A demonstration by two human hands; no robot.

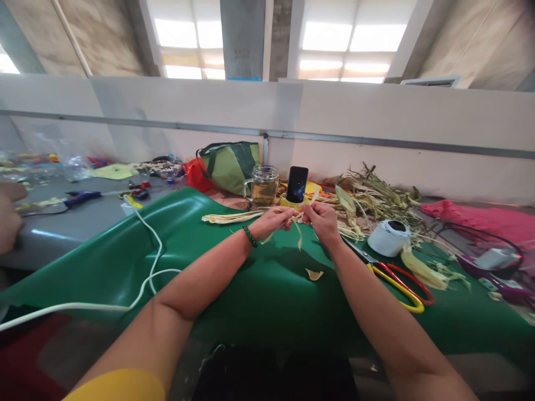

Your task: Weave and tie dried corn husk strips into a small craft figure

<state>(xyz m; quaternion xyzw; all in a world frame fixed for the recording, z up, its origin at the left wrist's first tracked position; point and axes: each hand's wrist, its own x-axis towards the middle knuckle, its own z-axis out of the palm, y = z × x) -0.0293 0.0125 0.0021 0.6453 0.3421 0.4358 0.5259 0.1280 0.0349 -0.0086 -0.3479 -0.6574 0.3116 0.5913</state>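
Pale strips of dried corn husk [228,218] form a bundle that runs leftward from my fingers, just above a green mat [267,295]. My left hand [276,221], with a beaded bracelet at the wrist, pinches the bundle near its right end. Close beside it, my right hand [321,218] is closed on a husk strip, its thumb and fingers pressed together. Loose strip ends hang below and stick up between the hands. The exact crossing of the strips is hidden by my fingers. A small husk scrap [314,274] lies on the mat below.
Scissors [397,281] with red and yellow handles and a white spool [389,238] lie right of my hands. Behind stand a glass mug [264,186], an upright phone [297,184] and a husk heap [376,192]. A white cable [154,239] crosses the mat's left side.
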